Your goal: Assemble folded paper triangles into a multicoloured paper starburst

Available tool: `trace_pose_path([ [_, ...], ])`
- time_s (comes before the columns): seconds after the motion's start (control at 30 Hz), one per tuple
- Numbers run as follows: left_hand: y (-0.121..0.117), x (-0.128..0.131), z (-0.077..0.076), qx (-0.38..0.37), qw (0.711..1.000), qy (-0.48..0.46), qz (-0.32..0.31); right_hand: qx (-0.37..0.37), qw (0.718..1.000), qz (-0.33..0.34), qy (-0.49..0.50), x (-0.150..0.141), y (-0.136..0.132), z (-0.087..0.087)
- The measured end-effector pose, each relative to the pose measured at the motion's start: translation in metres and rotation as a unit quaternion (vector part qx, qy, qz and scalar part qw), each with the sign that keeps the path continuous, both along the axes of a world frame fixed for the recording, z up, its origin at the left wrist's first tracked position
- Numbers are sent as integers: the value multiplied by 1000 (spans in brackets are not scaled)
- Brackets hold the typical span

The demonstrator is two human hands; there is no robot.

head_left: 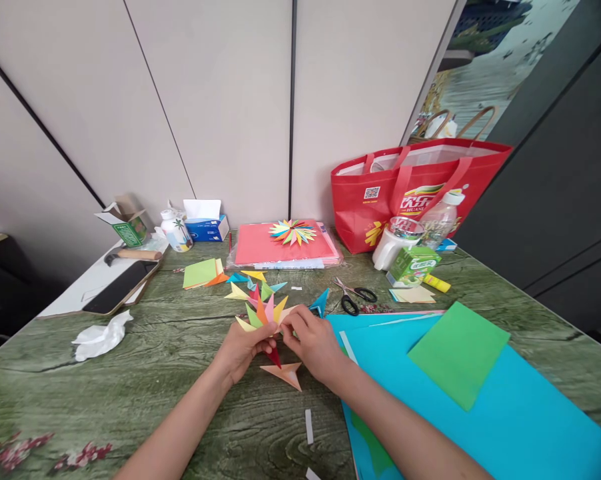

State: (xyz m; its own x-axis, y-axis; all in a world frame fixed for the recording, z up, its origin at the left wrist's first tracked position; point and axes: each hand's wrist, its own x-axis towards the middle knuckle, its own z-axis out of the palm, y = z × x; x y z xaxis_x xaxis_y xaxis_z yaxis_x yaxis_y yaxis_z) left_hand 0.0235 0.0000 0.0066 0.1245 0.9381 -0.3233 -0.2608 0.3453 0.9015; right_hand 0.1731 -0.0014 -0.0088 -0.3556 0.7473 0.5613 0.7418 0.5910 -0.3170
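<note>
Nearest the camera: two bare forearms [180,417] reaching in from the bottom edge, with a white paper strip [309,427] on the green wood-patterned table [220,440] between them.

Cluster of folded paper points [261,312], in yellow, green, orange, pink and red, held up between both hands in mid-table. Left hand [250,345] pinches it low, thumb over the near side, fingers curled beneath. Right hand [310,341] has thumb and forefinger pressed together on a pale peach flap [289,311] at the cluster's right; whether that flap is locked into the rest, cannot tell, fingers cover the join.

Handling, by judgement: almost weightless, crisp along the folds, springy; tips likely bend or crease easily, joints may slide apart. Best grip seems low, at the overlapping layers near the centre, lightly, clear of the tips.

Around: loose peach folded piece [284,375] just below the hands; blue folded piece [320,303] just beyond the right hand; scissors [351,293] farther out, blades partly apart. Green square [460,353] on a large blue sheet [525,427] to the right. Finished-looking paper wheel [283,231] on a red packet at the back.
</note>
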Motion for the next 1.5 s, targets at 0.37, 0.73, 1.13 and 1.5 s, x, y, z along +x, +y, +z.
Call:
trace_pose_path([
  [0.37, 4, -3, 0, -31, 992, -122, 27, -77, 984, -42, 153, -1, 9, -3],
  [0.73, 5, -4, 3, -26, 977, -193, 85, -226, 934, 35, 275, -1, 8, 10],
  [1.13, 6, -9, 7, 3, 974, -215, 68, -598, 611, 458, 246, 24, -5, 42],
  [1.5, 13, -12, 3, -3, 967, -217, 135, -297, 875, -9, 383, 21, 29, 3],
])
